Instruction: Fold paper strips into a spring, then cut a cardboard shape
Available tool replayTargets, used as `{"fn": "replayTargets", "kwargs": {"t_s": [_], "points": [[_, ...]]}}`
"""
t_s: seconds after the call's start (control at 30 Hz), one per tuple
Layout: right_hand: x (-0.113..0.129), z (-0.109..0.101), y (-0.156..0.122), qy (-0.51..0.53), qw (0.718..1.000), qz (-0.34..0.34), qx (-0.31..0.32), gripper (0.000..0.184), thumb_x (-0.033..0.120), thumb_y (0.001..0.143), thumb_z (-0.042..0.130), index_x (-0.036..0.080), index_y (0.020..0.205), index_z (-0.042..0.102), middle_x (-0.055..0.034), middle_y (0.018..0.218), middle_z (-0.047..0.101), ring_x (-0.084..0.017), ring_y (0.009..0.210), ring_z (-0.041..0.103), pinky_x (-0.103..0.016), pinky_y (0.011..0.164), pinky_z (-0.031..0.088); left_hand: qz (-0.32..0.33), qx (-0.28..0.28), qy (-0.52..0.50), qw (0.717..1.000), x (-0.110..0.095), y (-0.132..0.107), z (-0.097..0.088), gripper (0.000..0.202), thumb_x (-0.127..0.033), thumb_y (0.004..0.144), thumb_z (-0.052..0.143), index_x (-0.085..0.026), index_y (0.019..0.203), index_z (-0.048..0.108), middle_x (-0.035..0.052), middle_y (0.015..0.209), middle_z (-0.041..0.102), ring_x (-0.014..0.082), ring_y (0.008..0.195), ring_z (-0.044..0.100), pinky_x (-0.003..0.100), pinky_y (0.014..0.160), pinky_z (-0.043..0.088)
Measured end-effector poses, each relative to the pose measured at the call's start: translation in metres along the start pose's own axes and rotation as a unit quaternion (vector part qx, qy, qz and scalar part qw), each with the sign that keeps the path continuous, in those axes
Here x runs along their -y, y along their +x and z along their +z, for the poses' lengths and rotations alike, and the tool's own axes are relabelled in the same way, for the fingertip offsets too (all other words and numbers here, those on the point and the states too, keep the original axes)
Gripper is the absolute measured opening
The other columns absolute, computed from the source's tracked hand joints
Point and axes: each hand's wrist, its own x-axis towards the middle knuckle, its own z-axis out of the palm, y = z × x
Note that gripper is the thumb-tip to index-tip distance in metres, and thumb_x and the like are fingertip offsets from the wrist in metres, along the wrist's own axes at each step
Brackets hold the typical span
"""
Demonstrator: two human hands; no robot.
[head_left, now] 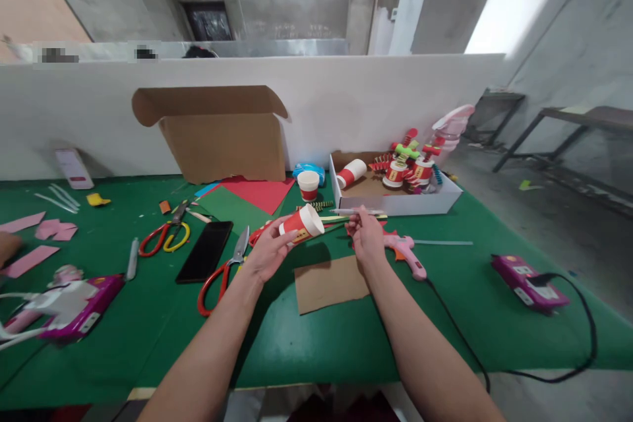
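My left hand (pixel 271 250) is closed around a red-and-white paper cup (pixel 302 224), tilted with its white end to the right. Just right of it, my right hand (pixel 366 235) is closed on a slim white pen (pixel 345 211) pointing left at the cup. Thin green and pale strips lie behind the two hands. Below them rests a piece of brown cardboard (pixel 329 287). Next to my right wrist is a pink glue gun (pixel 408 254) with a clear glue stick at its back. Red-handled scissors (pixel 225 277) lie left of my left forearm.
A white box (pixel 400 204) holds decorated cups at the back right. Another cup (pixel 308 186) stands behind my hands. Leftward are a black phone (pixel 205 252), more scissors (pixel 165 237) and a purple power strip (pixel 89 306). A second power strip (pixel 528 282) sits right. Someone's hand (pixel 8 247) shows far left.
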Motion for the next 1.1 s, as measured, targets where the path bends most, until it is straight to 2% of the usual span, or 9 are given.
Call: {"fn": "replayTargets", "kwargs": {"t_s": [0.13, 0.23, 0.4, 0.5, 0.7, 0.8, 0.9, 1.0, 1.1], "points": [[-0.001, 0.001, -0.002, 0.007, 1.000, -0.002, 0.011, 0.027, 0.040, 0.073, 0.070, 0.015, 0.070, 0.061, 0.0048, 0.053, 0.056, -0.006, 0.044, 0.047, -0.020, 0.050, 0.048, 0.026, -0.026, 0.120, 0.992, 0.003, 0.001, -0.001, 0.053, -0.036, 0.061, 0.078, -0.017, 0.107, 0.058, 0.0052, 0.101, 0.066, 0.0182, 0.091, 0.062, 0.031, 0.080, 0.049], [0.002, 0.000, -0.002, 0.015, 0.999, -0.020, 0.038, 0.028, 0.042, 0.073, 0.070, 0.016, 0.073, 0.062, 0.0052, 0.055, 0.056, -0.006, 0.046, 0.048, -0.021, 0.053, 0.049, 0.044, -0.025, 0.234, 0.971, 0.009, 0.004, 0.000, 0.058, -0.041, 0.066, 0.073, -0.017, 0.116, 0.055, 0.0075, 0.109, 0.064, 0.0199, 0.095, 0.061, 0.032, 0.079, 0.050], [0.009, 0.001, -0.004, 0.043, 0.996, -0.025, 0.075, 0.026, 0.042, 0.076, 0.069, 0.017, 0.076, 0.063, 0.0049, 0.057, 0.056, -0.007, 0.050, 0.050, -0.022, 0.056, 0.051, 0.131, -0.009, 0.412, 0.902, 0.026, 0.006, 0.005, 0.065, -0.030, 0.062, 0.075, -0.019, 0.122, 0.052, 0.0094, 0.120, 0.059, 0.0231, 0.108, 0.056, 0.038, 0.092, 0.046], [0.012, 0.002, -0.006, 0.060, 0.995, -0.021, 0.073, 0.025, 0.041, 0.076, 0.068, 0.016, 0.075, 0.063, 0.0048, 0.056, 0.056, -0.007, 0.050, 0.049, -0.022, 0.056, 0.051, 0.176, 0.001, 0.463, 0.869, 0.033, 0.007, 0.008, 0.059, -0.026, 0.063, 0.071, -0.017, 0.119, 0.054, 0.0107, 0.120, 0.058, 0.0250, 0.110, 0.054, 0.039, 0.093, 0.045], [0.012, 0.006, -0.011, 0.064, 0.993, -0.027, 0.097, 0.025, 0.041, 0.076, 0.068, 0.017, 0.076, 0.063, 0.0052, 0.056, 0.056, -0.007, 0.050, 0.049, -0.021, 0.055, 0.050, 0.146, 0.035, 0.565, 0.811, 0.036, 0.006, 0.014, 0.056, -0.032, 0.063, 0.075, -0.018, 0.115, 0.059, 0.0101, 0.112, 0.065, 0.0293, 0.102, 0.054, 0.044, 0.091, 0.043], [0.012, 0.008, -0.015, 0.067, 0.990, -0.018, 0.126, 0.021, 0.038, 0.076, 0.068, 0.017, 0.076, 0.064, 0.0044, 0.058, 0.057, -0.007, 0.052, 0.051, -0.022, 0.058, 0.050, 0.130, 0.043, 0.599, 0.789, 0.036, 0.007, 0.018, 0.061, -0.037, 0.064, 0.077, -0.016, 0.118, 0.059, 0.0128, 0.113, 0.065, 0.0328, 0.104, 0.052, 0.046, 0.090, 0.042], [0.013, 0.009, -0.019, 0.071, 0.985, 0.002, 0.155, 0.018, 0.033, 0.073, 0.070, 0.016, 0.078, 0.065, 0.0026, 0.062, 0.061, -0.007, 0.055, 0.053, -0.022, 0.061, 0.051, 0.149, 0.061, 0.571, 0.805, 0.032, 0.007, 0.017, 0.070, -0.040, 0.063, 0.078, -0.018, 0.126, 0.054, 0.0133, 0.120, 0.062, 0.0332, 0.109, 0.051, 0.047, 0.094, 0.040], [0.014, 0.008, -0.022, 0.057, 0.980, 0.035, 0.189, 0.019, 0.030, 0.070, 0.073, 0.016, 0.079, 0.065, 0.0017, 0.062, 0.063, -0.008, 0.054, 0.054, -0.021, 0.058, 0.050, 0.194, 0.036, 0.483, 0.853, 0.024, 0.004, 0.011, 0.075, -0.042, 0.065, 0.077, -0.022, 0.131, 0.048, 0.0123, 0.126, 0.057, 0.0288, 0.110, 0.053, 0.044, 0.095, 0.041], [0.015, 0.008, -0.026, 0.030, 0.968, 0.065, 0.241, 0.022, 0.031, 0.066, 0.077, 0.017, 0.075, 0.062, 0.0022, 0.058, 0.062, -0.008, 0.051, 0.053, -0.018, 0.050, 0.046, 0.226, 0.019, 0.361, 0.905, 0.015, 0.000, 0.009, 0.075, -0.041, 0.068, 0.076, -0.024, 0.133, 0.044, 0.0106, 0.122, 0.057, 0.0222, 0.098, 0.057, 0.038, 0.086, 0.046]]}}
